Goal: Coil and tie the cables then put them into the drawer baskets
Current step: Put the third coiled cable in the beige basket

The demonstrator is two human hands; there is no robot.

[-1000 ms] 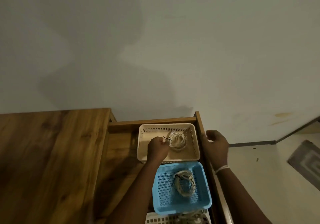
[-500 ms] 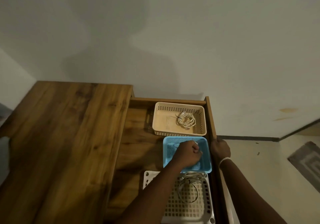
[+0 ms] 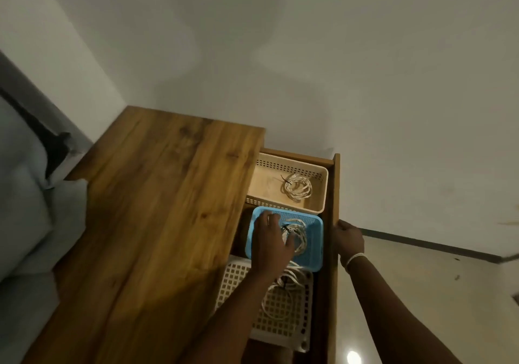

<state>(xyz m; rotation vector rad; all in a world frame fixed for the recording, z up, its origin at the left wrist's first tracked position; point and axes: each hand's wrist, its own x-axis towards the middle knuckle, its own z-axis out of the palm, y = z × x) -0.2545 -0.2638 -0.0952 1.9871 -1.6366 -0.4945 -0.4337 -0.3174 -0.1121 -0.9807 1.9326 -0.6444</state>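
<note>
Wooden desk by a grey wall, open drawer holding 3 baskets, left hand reaching with fingers spread over the coiled cable lying in the middle blue basket, right hand gripping the drawer's right edge, another tied coil sitting in the far beige basket.

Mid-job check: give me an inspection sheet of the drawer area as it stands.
Surface: wooden top, bare where visible.
Job's things: open drawer holds beige basket, blue basket, white basket.
Clutter: nothing seen.
Hands: left hand reaches into blue basket, fingers loose; right hand grips drawer's edge.
Cables: one tied coil per basket: beige's coil, blue's coil, white's coil.
Surroundings: plain wall, pale floor.
</note>
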